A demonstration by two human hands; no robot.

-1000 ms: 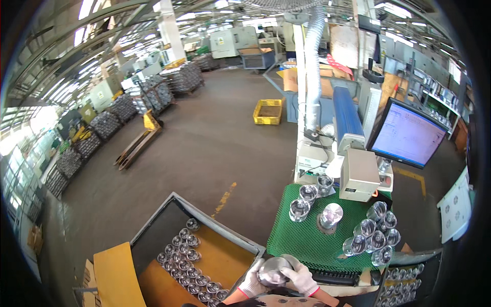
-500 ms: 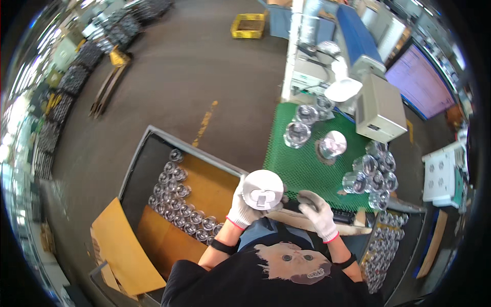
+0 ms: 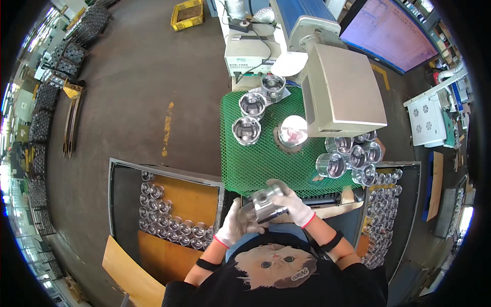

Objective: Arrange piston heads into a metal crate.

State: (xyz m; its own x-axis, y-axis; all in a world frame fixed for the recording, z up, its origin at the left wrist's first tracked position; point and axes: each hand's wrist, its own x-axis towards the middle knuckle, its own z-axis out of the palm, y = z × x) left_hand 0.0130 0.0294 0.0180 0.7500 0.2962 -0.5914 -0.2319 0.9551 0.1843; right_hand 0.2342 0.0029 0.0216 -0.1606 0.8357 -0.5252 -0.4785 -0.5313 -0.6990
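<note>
A silvery metal piston (image 3: 267,204) is held tilted in front of my body, its pin-bore side showing. My left hand (image 3: 236,225), in a white knitted glove, grips it from the left and below. My right hand (image 3: 292,204), gloved too, has its fingers closed over the right and upper side. Motion smears the fingertips a little. Past my hands, another piston (image 3: 293,130) stands crown up on a round base on the green mesh mat (image 3: 266,171), under the boxy beige machine head (image 3: 345,92).
Several pistons stand on the mat at the left (image 3: 246,131) and right (image 3: 331,165). A bin (image 3: 169,171) of pistons with brown boards is at my left, another piston bin (image 3: 409,215) at my right. A monitor (image 3: 388,33) and yellow crate (image 3: 187,14) are farther off.
The piston has turned from crown up to tilted, its side now showing. My right hand has come left from the mat's edge and taken hold of it. The whole view has swung right.
</note>
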